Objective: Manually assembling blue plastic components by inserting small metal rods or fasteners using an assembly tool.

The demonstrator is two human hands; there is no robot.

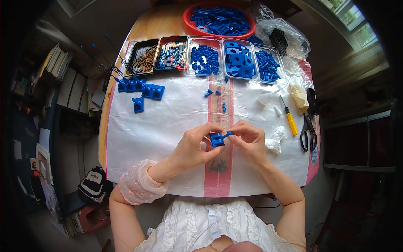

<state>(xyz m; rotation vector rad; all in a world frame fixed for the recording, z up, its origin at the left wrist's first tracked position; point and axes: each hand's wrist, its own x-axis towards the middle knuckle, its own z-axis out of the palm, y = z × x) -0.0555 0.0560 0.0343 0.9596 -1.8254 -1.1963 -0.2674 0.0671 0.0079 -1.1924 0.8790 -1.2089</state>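
A: What am I seeing around the hands?

B: I'm watching them working over the white plastic sheet [168,126] covering the round wooden table [155,23]. Beyond the fingertips, the row of shallow sorting trays [201,56] is sitting within reach.

A: And the grip?

B: The left hand [195,147] is clamping the small blue plastic block [216,139], steadying it. The right hand [251,140] is pinching a thin blue plastic pin [227,135] against it, right between both hands.

Fingers of the left hand [194,147] and right hand [248,140] hide much of the blue part [218,138] at frame centre. The mixed bits in the second tray [171,55], upper left, are too small to tell apart. The red bowl [189,25] is cut off by the top edge.
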